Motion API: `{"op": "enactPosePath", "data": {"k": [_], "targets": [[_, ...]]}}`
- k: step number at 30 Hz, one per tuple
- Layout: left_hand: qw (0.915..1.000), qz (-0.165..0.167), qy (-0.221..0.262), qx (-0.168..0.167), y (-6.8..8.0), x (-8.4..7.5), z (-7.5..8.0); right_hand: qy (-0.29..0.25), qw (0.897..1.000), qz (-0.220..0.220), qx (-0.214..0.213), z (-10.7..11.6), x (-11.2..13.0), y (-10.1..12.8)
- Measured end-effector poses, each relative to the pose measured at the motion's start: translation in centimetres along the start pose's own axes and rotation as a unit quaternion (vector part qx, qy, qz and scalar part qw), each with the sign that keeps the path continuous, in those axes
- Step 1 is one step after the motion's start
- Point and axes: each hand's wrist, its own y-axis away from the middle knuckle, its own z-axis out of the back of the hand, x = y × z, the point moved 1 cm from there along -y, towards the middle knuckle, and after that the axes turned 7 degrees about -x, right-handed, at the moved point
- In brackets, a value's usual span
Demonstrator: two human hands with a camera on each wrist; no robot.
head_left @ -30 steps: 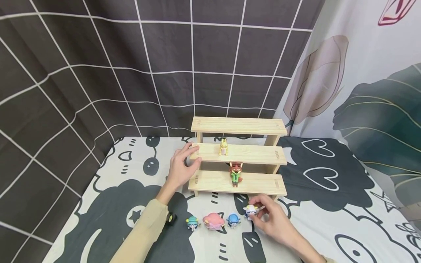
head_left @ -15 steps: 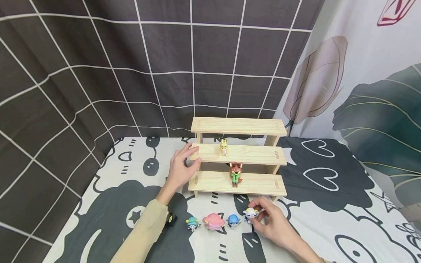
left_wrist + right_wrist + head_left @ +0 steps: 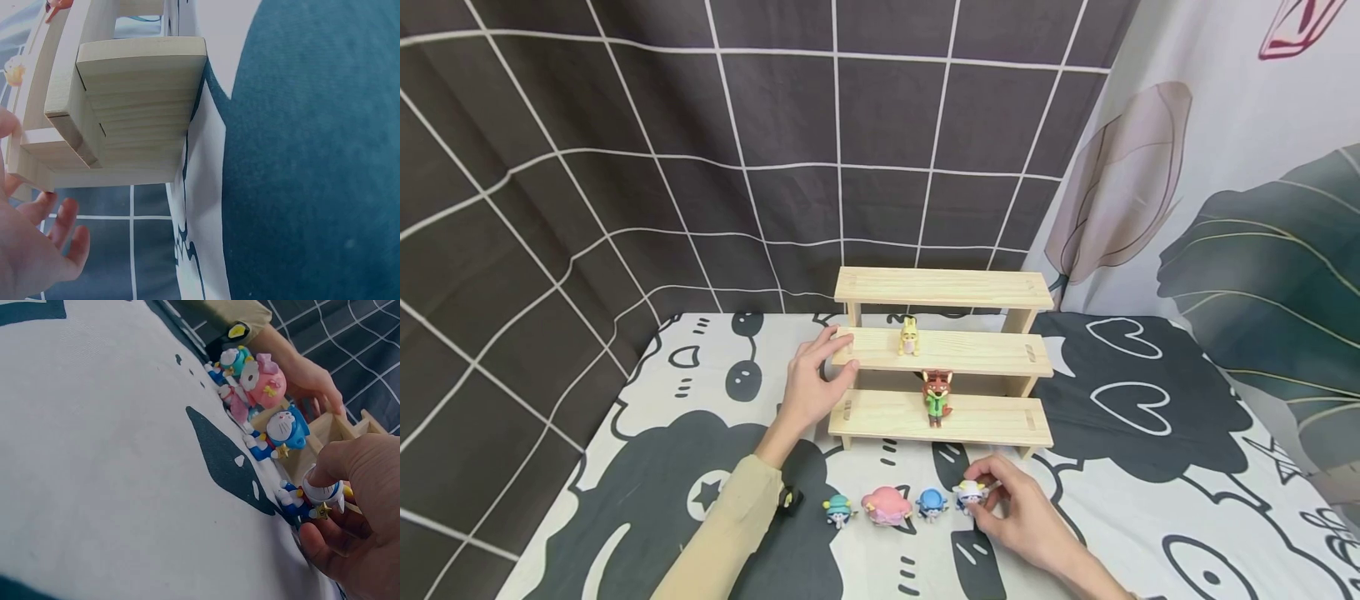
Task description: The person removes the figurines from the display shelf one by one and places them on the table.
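Pinching the white-capped figurine (image 3: 970, 493) between thumb and fingertips, the right hand (image 3: 1026, 525) keeps it on the table (image 3: 1150, 500), just in front of the three-tier wooden shelf (image 3: 942, 358) and at the right end of a row with the blue figurine (image 3: 932, 502), the pink figurine (image 3: 887, 507) and the teal figurine (image 3: 838, 509). It looks like a small, light, hard plastic toy, smooth and top-heavy; the round head seems the surest hold. Its body is blue with a gold star (image 3: 323, 510). The left hand (image 3: 811, 385) rests with relaxed fingers on the shelf's middle tier, left of the yellow figurine (image 3: 910, 336).
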Motion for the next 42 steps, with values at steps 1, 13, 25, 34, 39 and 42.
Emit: {"op": "enactPosePath", "data": {"k": [1,13,25,34,39,42], "targets": [[1.0,0.001,-0.001,0.0,0.01,0.0,0.0,0.003,1.0,-0.004,0.002,-0.01,-0.01,0.01],[1.0,-0.002,0.0,-0.002,0.07,-0.09,0.03,0.005,1.0,0.011,0.013,0.09,-0.19,0.23],[1.0,-0.003,-0.002,-0.005,0.07,0.0,0.01,-0.002,1.0,0.016,0.027,0.06,-0.33,0.2],[1.0,0.003,0.001,-0.003,0.07,-0.04,0.0,0.007,0.999,0.003,0.037,0.34,-0.43,0.17],[1.0,0.003,0.004,-0.002,0.07,-0.02,0.0,0.003,0.999,0.014,0.031,0.41,-0.41,0.2],[1.0,0.004,0.004,-0.003,0.11,-0.06,0.01,0.003,0.999,0.01,0.03,0.58,-0.42,0.26]]}}
